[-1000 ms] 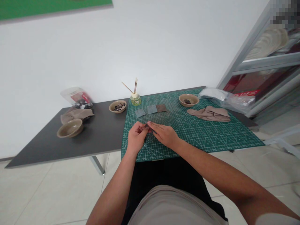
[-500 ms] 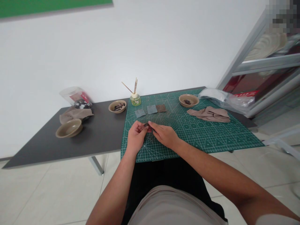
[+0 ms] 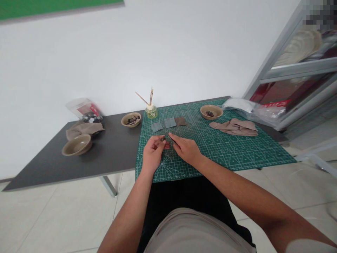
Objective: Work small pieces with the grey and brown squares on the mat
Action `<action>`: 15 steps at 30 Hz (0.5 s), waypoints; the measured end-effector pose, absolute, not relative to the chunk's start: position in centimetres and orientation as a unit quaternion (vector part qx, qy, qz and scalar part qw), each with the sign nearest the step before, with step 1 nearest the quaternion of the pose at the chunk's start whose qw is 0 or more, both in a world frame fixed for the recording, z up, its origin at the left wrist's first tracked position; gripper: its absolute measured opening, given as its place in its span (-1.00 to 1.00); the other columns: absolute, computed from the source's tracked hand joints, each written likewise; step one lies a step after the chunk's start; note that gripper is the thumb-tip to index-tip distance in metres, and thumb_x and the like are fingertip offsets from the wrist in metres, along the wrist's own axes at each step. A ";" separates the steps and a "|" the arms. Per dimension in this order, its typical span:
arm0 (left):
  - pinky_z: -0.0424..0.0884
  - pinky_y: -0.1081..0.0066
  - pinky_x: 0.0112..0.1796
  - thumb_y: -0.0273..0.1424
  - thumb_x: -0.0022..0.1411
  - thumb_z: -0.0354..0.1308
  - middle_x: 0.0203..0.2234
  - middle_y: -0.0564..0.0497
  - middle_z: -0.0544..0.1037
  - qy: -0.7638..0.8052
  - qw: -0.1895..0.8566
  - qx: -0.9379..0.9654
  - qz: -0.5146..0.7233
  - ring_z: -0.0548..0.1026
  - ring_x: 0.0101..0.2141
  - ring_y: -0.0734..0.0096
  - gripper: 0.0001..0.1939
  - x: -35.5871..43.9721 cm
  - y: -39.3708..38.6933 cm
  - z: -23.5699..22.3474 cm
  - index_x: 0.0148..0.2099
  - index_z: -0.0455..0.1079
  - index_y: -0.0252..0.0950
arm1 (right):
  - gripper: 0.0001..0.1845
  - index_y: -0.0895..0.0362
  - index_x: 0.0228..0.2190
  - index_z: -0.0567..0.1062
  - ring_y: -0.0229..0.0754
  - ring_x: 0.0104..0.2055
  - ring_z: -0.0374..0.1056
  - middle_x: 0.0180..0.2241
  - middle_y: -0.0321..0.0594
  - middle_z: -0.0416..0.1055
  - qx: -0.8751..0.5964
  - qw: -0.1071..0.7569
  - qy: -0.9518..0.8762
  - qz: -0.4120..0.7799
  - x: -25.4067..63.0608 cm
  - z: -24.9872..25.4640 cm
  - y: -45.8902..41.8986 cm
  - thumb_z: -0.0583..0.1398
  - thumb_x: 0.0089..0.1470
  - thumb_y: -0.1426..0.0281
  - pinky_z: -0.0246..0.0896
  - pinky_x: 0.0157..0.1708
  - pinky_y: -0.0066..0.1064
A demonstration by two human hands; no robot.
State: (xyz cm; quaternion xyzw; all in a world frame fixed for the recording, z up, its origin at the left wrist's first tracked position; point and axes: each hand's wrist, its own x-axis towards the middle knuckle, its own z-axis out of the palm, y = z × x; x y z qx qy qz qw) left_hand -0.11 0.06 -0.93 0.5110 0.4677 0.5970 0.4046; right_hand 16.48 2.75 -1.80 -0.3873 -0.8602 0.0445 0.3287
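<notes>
My left hand (image 3: pixel 152 149), over the green cutting mat (image 3: pixel 223 144), pinches a small dark pebble (image 3: pixel 163 139) between thumb and fingers. Just to its right is my right hand (image 3: pixel 187 149), its fingers pressed together around a dark sliver that they mostly hide. A narrow gap separates the two hands. Beyond them on the mat lie two grey-blue squares (image 3: pixel 170 122) and a brown square (image 3: pixel 180 121) of thin, rough-looking sheet. A tan bowl (image 3: pixel 202 114) holding a few dark pebbles stands on the mat at the back right.
On the dark table (image 3: pixel 110 154) stand a bowl of mixed pebbles (image 3: pixel 132 120), another tan bowl (image 3: pixel 76 149), a brown cloth (image 3: pixel 84 130) and a clear container (image 3: pixel 85 109). A reed diffuser (image 3: pixel 151 111) is at the mat's back left. A second cloth (image 3: pixel 235 127) and plastic bag (image 3: pixel 250 110) lie right.
My hands have drawn slightly apart; they were touching around the dark pebble. It now shows more clearly in my left fingers, and my right fingertips are off it.
</notes>
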 end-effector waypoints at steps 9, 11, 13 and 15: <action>0.44 0.41 -0.40 -0.27 0.11 0.27 -0.53 0.10 0.52 0.511 0.401 0.514 0.559 0.49 -0.50 0.44 -0.81 0.0 0.1 -0.8 -0.31 0.36 -0.24 | -0.48 0.16 0.23 0.29 -0.15 0.07 0.46 0.14 -0.10 0.43 -0.351 0.361 -0.863 0.029 16.6 -1.7 2.6 0.02 0.26 0.50 0.44 0.03 -0.31; 0.35 0.46 -0.43 -0.31 0.15 0.22 -0.59 0.12 0.47 0.546 0.334 0.546 0.541 0.41 -0.54 0.49 -0.81 0.0 -0.1 -0.4 -0.43 0.32 -0.24 | -0.47 0.17 0.23 0.29 -0.17 0.17 0.37 0.18 -0.10 0.37 -0.302 0.361 -0.882 0.011 16.6 -1.8 2.5 0.02 0.24 0.54 0.37 0.12 -0.30; 0.28 0.48 -0.45 -0.35 0.17 0.18 -0.63 0.15 0.42 0.571 0.287 0.564 0.523 0.36 -0.56 0.52 -0.78 0.0 -0.3 -0.2 -0.49 0.27 -0.24 | -0.45 0.20 0.22 0.30 -0.16 0.24 0.28 0.21 -0.07 0.33 -0.260 0.352 -0.899 -0.008 16.5 -1.9 2.5 0.02 0.21 0.57 0.30 0.20 -0.28; 0.24 0.49 -0.46 -0.39 0.15 0.17 -0.65 0.16 0.38 0.586 0.262 0.572 0.510 0.32 -0.57 0.52 -0.79 0.0 -0.5 -0.2 -0.51 0.26 -0.24 | -0.46 0.25 0.21 0.32 -0.13 0.28 0.23 0.22 -0.02 0.32 -0.240 0.344 -0.908 -0.022 16.4 -2.0 2.5 0.03 0.20 0.59 0.25 0.23 -0.26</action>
